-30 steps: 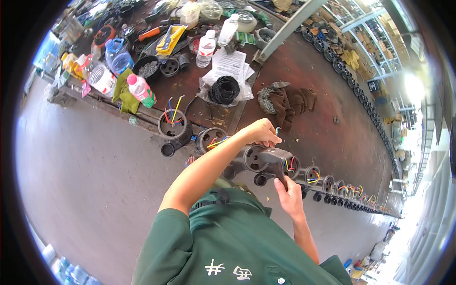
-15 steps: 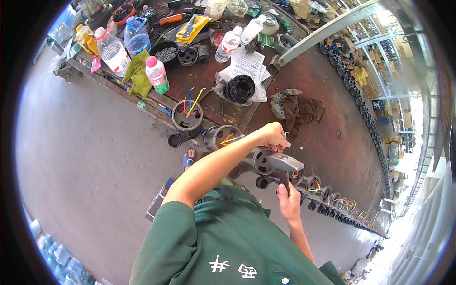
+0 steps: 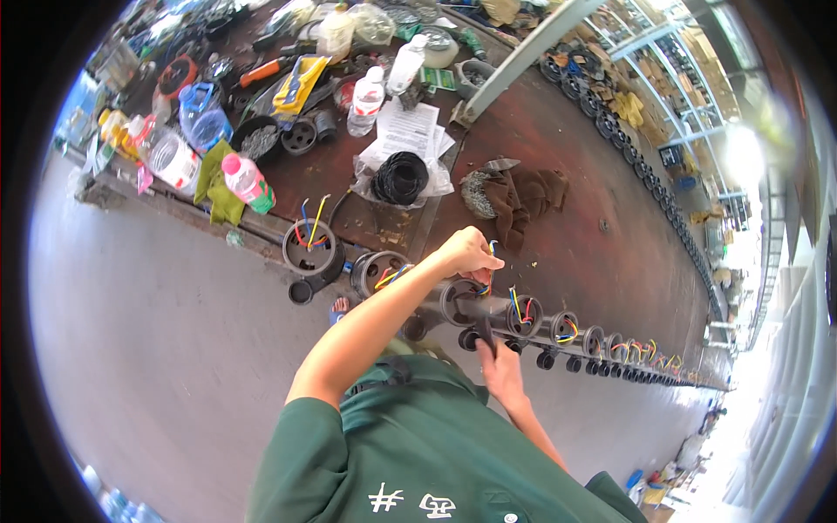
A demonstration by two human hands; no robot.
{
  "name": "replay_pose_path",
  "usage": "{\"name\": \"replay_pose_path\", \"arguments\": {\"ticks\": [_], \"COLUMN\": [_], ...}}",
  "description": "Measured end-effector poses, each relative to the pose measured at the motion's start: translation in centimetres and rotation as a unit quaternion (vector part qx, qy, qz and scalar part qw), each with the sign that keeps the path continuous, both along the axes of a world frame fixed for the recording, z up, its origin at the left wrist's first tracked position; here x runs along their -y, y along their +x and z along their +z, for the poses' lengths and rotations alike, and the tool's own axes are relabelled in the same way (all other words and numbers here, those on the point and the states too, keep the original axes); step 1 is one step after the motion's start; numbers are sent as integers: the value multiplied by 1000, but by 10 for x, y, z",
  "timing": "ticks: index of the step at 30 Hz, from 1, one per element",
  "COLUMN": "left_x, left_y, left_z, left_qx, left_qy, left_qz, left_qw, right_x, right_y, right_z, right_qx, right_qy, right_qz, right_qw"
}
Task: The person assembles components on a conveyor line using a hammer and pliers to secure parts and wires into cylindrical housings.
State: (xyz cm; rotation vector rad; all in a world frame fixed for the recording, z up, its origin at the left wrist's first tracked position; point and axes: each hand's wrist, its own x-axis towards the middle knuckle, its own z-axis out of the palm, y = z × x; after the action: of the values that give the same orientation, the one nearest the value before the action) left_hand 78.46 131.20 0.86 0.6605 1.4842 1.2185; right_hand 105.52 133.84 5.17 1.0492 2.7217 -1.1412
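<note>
Lower and further left than a second ago, the right grip [image 3: 503, 370] has brought its dark-handled tool [image 3: 485, 328] down beside the housing [image 3: 455, 302] nearest the left grip; the tool's broad grey head no longer shows raised across the neighbouring housing [image 3: 527, 315], whose coloured leads [image 3: 520, 302] now stand uncovered. That seems to put the tool at the same housing the left grip [image 3: 468, 253] is working on, though its head is hard to make out against the dark parts. Right fingers are wrapped round the handle; left fingertips are pinched narrow on thin wires [image 3: 493, 248] just above the housing's rim, and that grip has kept its place there. Further left of the left grip, another housing [image 3: 309, 248] stands with its leads upright. Beyond the left grip, brown cloth [image 3: 521, 196] and a black coil [image 3: 401, 177] lie on the table [image 3: 610, 270].
</note>
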Motion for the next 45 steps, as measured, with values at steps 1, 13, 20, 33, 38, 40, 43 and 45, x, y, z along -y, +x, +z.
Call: {"name": "replay_pose_path", "arguments": {"ticks": [1,13,20,33,38,40,43,45], "left_x": [0,-6,-4,-8,2,11,1,-3], "left_y": [-1,-2,-1,10,7,1,14,18], "left_z": [1,7,8,13,20,22,33,39], "left_qx": [6,14,35,-100,-163,-181,-209,-217], "left_qy": [-3,-9,-19,-28,-73,-98,-118,-147], "left_qz": [0,4,15,23,36,42,52,64], "left_qw": [1000,1000,999,994,983,978,969,963], "right_x": [1,13,15,16,0,-1,-16,-30], "right_y": [-6,-10,-16,-3,15,24,24,25], "right_z": [-8,17,34,11,26,21,-13,-27], "right_qx": [-4,20,21,63,-38,-126,-104,-96], "right_qy": [35,0,-74,-87,-69,-41,-44,-76], "right_qz": [34,-26,-69,-81,4,38,23,34], "right_qw": [999,999,995,991,997,990,993,992]}}
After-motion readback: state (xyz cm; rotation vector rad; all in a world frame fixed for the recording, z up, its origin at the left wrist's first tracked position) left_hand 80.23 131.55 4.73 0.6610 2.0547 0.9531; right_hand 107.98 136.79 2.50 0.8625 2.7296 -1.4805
